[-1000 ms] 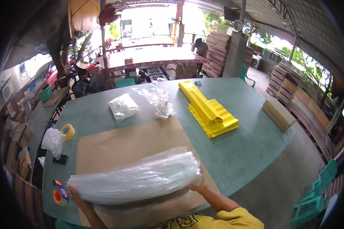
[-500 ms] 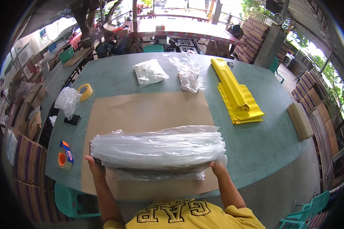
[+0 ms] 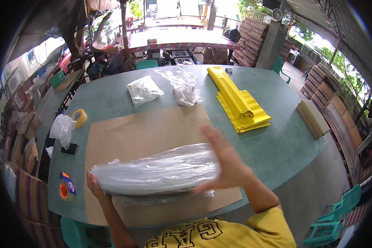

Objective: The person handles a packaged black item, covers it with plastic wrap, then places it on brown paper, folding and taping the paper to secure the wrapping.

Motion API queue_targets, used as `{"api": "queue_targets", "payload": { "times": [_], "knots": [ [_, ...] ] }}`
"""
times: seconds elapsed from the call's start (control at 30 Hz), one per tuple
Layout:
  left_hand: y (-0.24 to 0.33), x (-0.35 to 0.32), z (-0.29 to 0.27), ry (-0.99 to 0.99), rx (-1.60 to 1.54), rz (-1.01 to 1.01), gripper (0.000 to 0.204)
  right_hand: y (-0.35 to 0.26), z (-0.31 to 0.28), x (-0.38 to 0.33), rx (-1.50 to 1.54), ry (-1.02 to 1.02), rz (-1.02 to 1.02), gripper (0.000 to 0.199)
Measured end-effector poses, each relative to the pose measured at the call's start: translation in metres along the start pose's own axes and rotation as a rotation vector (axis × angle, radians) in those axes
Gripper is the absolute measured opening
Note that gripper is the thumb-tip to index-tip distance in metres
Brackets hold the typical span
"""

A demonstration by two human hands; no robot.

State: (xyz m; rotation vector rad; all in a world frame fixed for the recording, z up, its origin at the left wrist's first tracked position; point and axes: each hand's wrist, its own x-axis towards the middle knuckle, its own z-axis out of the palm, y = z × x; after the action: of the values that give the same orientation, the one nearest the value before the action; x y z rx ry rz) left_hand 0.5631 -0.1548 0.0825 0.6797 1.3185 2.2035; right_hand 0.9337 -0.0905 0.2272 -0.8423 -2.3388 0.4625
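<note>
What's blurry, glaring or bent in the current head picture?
Head view: blur smears the person's bare right grip; glare streaks the long, shiny clear-plastic bundle; bright light washes out the long, pink-edged far table; fisheye distortion bows the large green table's edges; the picture's corners go dark.

This looks like an open-sided packing workshop: a high roof shelters a concrete floor, with trees beyond. The broad green desk carries packing supplies: kraft paper, a clear plastic bundle, a tape dispenser and a yellow tape roll. Tall stacks of what are probably striped cartons, indistinct with distance, stand behind.
</note>
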Motion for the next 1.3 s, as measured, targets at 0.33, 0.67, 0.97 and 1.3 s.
{"api": "queue_targets", "payload": {
  "times": [0.33, 0.67, 0.97, 1.3],
  "knots": [
    [0.064, -0.007, 0.019, -0.104, 0.837, 0.54, 0.071, -0.018, 0.084, 0.04, -0.411, -0.327, 0.122, 0.078],
    [0.052, -0.058, 0.096, -1.055, 1.46, 0.639, 0.088, -0.028, 0.065, 0.019, -0.491, -0.512, 0.089, 0.09],
    [0.089, -0.022, 0.062, -0.98, 1.392, 0.64, 0.074, 0.217, -0.072, -0.072, 0.284, -0.142, 0.176, 0.069],
    [0.101, -0.026, 0.076, -0.981, 1.648, 0.562, 0.095, 0.363, -0.21, -0.288, 0.13, 1.068, 1.644, 0.088]
  ]
}}
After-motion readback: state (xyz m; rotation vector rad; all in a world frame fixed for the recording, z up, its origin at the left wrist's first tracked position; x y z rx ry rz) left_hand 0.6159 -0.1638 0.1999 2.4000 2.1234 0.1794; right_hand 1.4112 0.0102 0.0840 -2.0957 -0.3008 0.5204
